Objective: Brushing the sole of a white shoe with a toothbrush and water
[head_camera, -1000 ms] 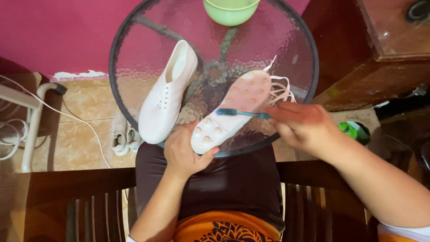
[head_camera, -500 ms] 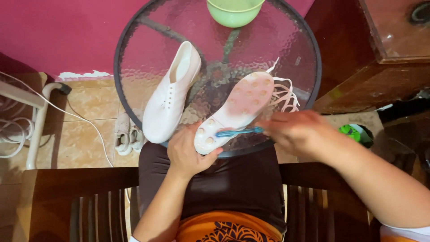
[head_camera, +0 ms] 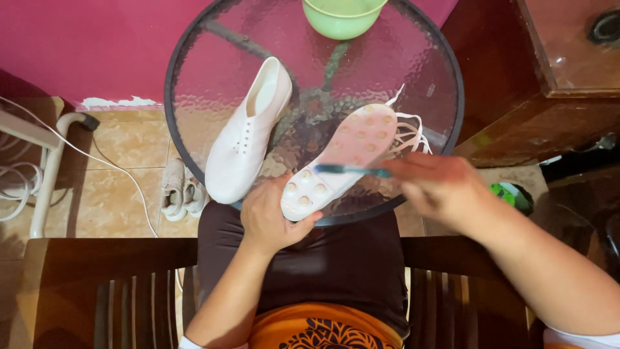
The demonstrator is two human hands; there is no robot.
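A white studded shoe (head_camera: pixel 342 158) lies sole-up on the round glass table (head_camera: pixel 413 71), its loose laces (head_camera: pixel 410 129) trailing to the right. My left hand (head_camera: pixel 271 216) grips its near end at the table's front edge. My right hand (head_camera: pixel 439 187) holds a blue toothbrush (head_camera: pixel 352 170) with the bristle end laid across the sole. A second white shoe (head_camera: pixel 248 132) rests upright to the left on the glass, untouched.
A green bowl (head_camera: pixel 342 16) stands at the table's far edge. A dark wooden cabinet (head_camera: pixel 549 77) is at the right, a pink wall behind. Small white shoes (head_camera: pixel 177 190) and white cables (head_camera: pixel 19 181) lie on the tiled floor at left. Wooden chair arms flank my lap.
The toothbrush has moved back and forth over the sole, down towards the near end and now slightly up again. My left hand keeps its grip on the shoe.
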